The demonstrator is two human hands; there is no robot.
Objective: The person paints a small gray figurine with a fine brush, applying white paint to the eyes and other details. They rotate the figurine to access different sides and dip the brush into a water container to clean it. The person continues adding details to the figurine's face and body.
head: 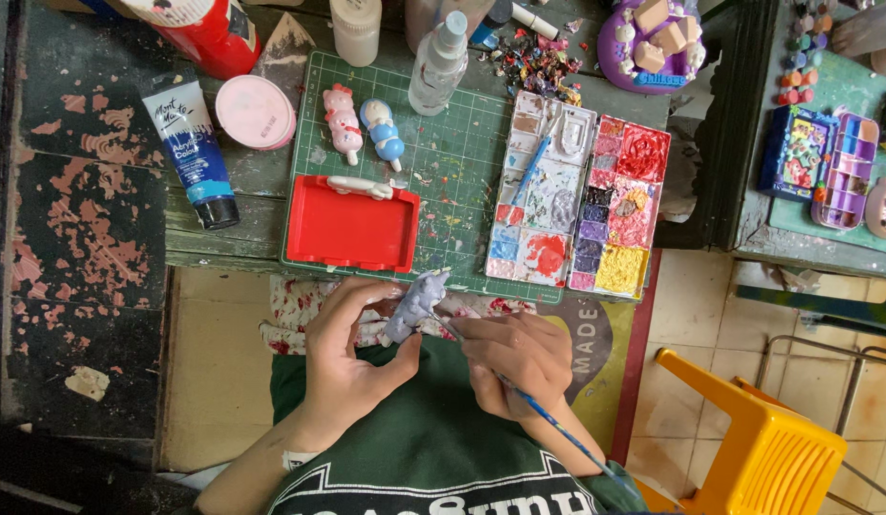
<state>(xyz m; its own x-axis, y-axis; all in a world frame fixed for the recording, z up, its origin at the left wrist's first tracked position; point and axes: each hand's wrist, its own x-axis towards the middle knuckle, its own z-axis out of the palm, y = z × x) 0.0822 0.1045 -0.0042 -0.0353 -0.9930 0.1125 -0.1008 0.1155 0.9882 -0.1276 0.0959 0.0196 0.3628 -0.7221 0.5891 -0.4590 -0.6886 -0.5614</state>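
You hold a small grey-lilac figurine (414, 303) just below the front edge of the green cutting mat (452, 162), over your lap. Your left hand (352, 358) grips it from its eight o'clock side, fingers curled around its lower part. Your right hand (514, 358), at the figurine's four o'clock, pinches a thin blue-handled paintbrush (529, 401), its tip touching the figurine. At twelve o'clock on the mat lies a red tray (352, 227); beyond it lie two painted figurines, one pink (343, 124), one blue (384, 129). At the figurine's two o'clock sits a paint palette (581, 200) thick with colours. A blue paint tube (195, 148) lies on the tabletop (90, 191) at ten o'clock.
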